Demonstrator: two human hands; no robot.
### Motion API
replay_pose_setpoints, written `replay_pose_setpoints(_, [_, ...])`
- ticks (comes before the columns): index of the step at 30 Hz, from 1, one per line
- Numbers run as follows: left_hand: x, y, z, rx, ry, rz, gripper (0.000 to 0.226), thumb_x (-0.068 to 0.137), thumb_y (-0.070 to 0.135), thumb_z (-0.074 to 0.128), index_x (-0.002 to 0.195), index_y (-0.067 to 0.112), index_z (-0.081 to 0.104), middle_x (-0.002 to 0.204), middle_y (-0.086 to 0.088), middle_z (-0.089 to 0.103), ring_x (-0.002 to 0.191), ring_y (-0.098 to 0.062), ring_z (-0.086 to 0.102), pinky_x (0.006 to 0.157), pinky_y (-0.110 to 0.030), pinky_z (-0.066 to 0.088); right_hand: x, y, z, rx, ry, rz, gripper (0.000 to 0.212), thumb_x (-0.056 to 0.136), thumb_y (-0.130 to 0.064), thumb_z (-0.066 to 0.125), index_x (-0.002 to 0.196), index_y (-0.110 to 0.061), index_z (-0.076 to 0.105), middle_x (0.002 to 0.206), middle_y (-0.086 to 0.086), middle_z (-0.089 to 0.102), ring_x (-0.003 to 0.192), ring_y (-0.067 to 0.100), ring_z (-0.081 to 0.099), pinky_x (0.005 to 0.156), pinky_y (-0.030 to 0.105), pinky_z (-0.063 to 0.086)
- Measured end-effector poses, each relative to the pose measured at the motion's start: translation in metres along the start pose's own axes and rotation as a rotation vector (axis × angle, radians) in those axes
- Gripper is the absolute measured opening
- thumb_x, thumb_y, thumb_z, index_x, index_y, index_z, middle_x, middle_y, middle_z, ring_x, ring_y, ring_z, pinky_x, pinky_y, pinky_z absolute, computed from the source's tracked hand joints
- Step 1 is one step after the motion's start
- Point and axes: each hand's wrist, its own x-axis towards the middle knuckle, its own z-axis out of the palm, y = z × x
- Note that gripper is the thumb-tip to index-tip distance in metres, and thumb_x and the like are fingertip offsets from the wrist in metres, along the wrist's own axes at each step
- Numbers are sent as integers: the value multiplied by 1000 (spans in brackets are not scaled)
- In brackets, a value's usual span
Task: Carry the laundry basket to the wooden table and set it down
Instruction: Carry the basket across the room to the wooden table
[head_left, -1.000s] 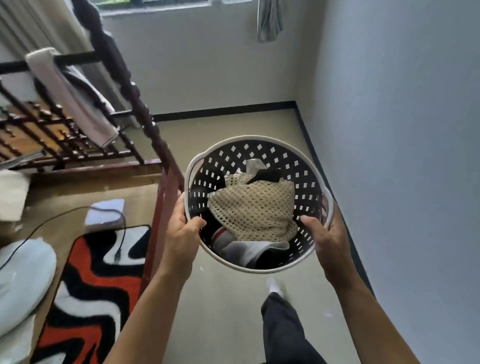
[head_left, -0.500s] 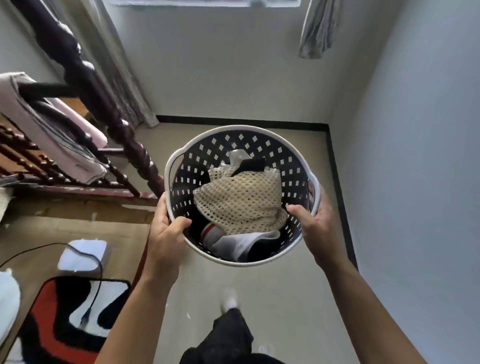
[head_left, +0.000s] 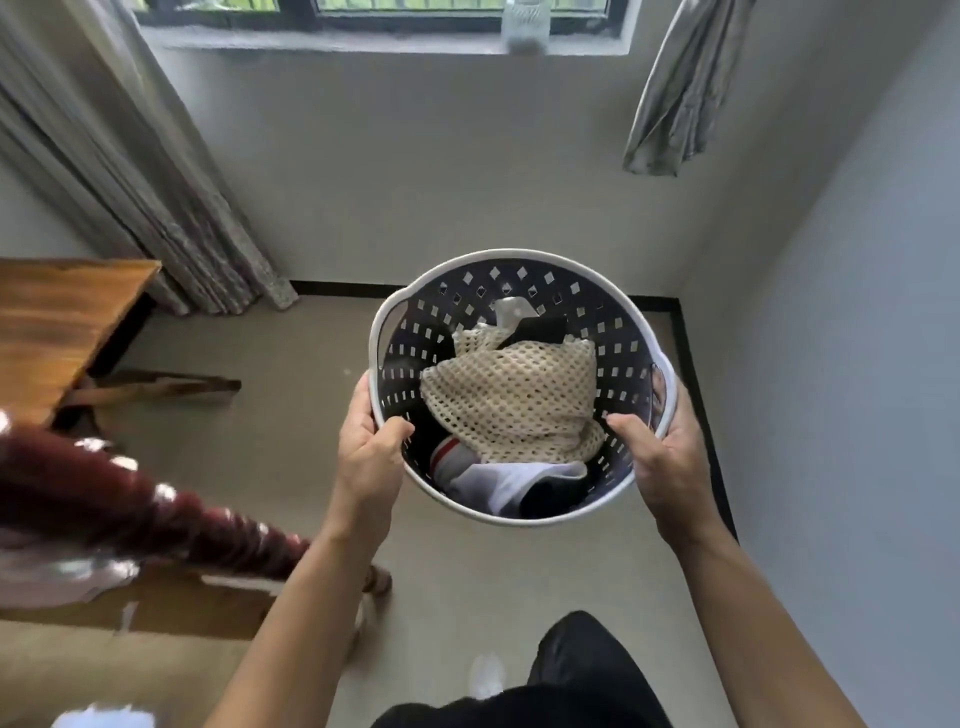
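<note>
A round laundry basket, dark with a white rim and diamond holes, hangs in the air in front of me over the floor. It holds a cream knitted garment and white and dark clothes. My left hand grips the rim on its near left side, thumb inside. On the near right side my right hand clasps the rim the same way. The wooden table shows at the left edge, its corner toward me, well left of the basket.
A dark red turned bedpost crosses the lower left, close to my left arm. Grey curtains hang behind the table, and another curtain hangs at the upper right. A window sill runs along the top. The right wall stands close.
I have walked forward past the bed frame with the basket held in both hands. The rug and bed rails have dropped out of view; the wooden table and window have appeared.
</note>
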Motion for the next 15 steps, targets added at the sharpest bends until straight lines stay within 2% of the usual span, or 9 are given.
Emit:
replay_pose_setpoints(3, [68, 15, 17, 31, -13, 12, 61, 83, -11, 44, 119, 34, 66, 116, -21, 71, 99, -19, 65, 87, -35, 57, 68, 3, 22, 18, 6, 11, 65, 82, -9, 58, 147, -13, 58, 136, 6, 73, 128, 20, 69, 116, 50, 52])
replay_pose_setpoints(4, [92, 18, 22, 30, -10, 16, 61, 83, -11, 44, 120, 33, 66, 121, -24, 69, 101, -21, 65, 89, -38, 56, 92, 5, 31, 25, -6, 20, 64, 82, -8, 58, 146, -14, 59, 136, 6, 74, 128, 20, 70, 116, 51, 52])
replay_pose_setpoints(7, [163, 27, 36, 48, 35, -3, 63, 85, -15, 41, 120, 31, 66, 115, -16, 73, 101, -21, 66, 93, -42, 55, 171, 13, 65, 43, -44, 53, 63, 83, -8, 58, 145, -17, 59, 133, 3, 75, 126, 20, 70, 116, 53, 52])
replay_pose_setpoints(10, [229, 41, 42, 76, 132, 1, 64, 83, -16, 40, 112, 33, 69, 105, -7, 72, 97, -21, 64, 90, -42, 54, 249, 10, 106, 17, -130, 89, 67, 79, -10, 61, 146, -19, 58, 131, 0, 76, 124, 20, 71, 116, 54, 51])
replay_pose_setpoints(15, [316, 73, 19, 61, 384, 18, 63, 82, -20, 43, 115, 26, 68, 100, 2, 76, 93, -14, 70, 84, -32, 60, 364, -22, 198, -48, -403, 81, 83, 72, -10, 61, 153, -24, 52, 137, -6, 73, 129, 16, 69, 119, 50, 50])
